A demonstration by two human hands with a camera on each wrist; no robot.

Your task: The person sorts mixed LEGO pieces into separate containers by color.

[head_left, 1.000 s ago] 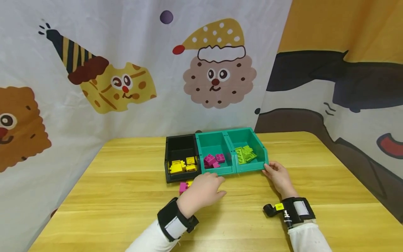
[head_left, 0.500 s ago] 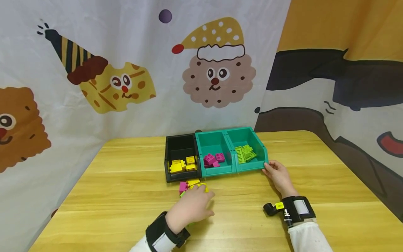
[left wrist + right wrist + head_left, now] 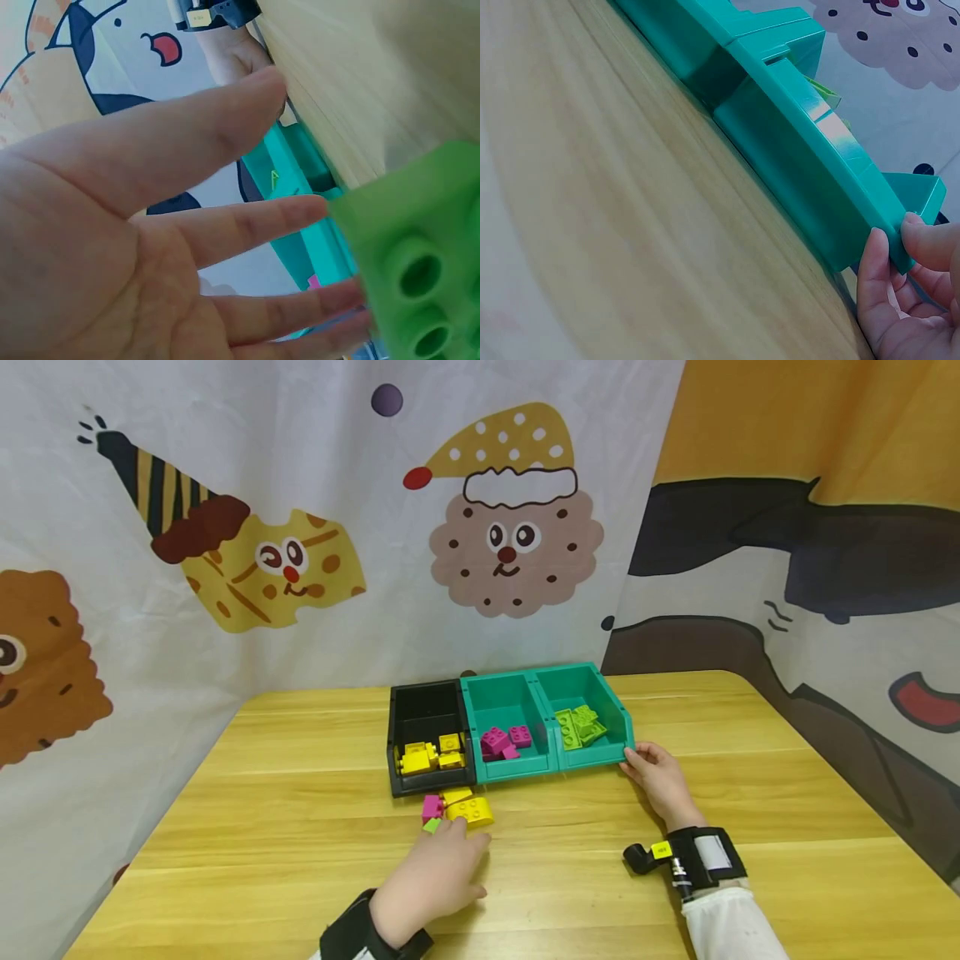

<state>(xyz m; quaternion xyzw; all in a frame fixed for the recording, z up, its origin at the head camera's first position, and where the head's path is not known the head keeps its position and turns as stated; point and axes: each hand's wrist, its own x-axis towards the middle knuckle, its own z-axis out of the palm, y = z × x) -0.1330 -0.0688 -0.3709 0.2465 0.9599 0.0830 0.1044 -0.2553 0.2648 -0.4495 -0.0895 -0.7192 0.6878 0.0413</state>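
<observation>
My left hand (image 3: 435, 878) hovers over the table in front of the bins, fingers extended and thumb spread. In the left wrist view a green toy brick (image 3: 420, 262) shows large beside its fingertips; in the head view the hand covers most of it. Just beyond lie a yellow brick (image 3: 470, 811) with rounded ends and a pink brick (image 3: 432, 807), with another yellow piece behind. My right hand (image 3: 663, 783) pinches the front corner of the right-hand teal bin (image 3: 795, 165) between thumb and fingers.
Three bins stand side by side: a black bin (image 3: 432, 785) with yellow bricks, a middle teal bin (image 3: 517, 768) with pink bricks, and the right teal one with lime-green bricks (image 3: 581, 727). A printed cloth (image 3: 337, 652) hangs behind the wooden table (image 3: 300, 827).
My left hand has moved from in front of the middle bin back toward me and to the left, uncovering the yellow brick. The right hand stays on the bin corner.
</observation>
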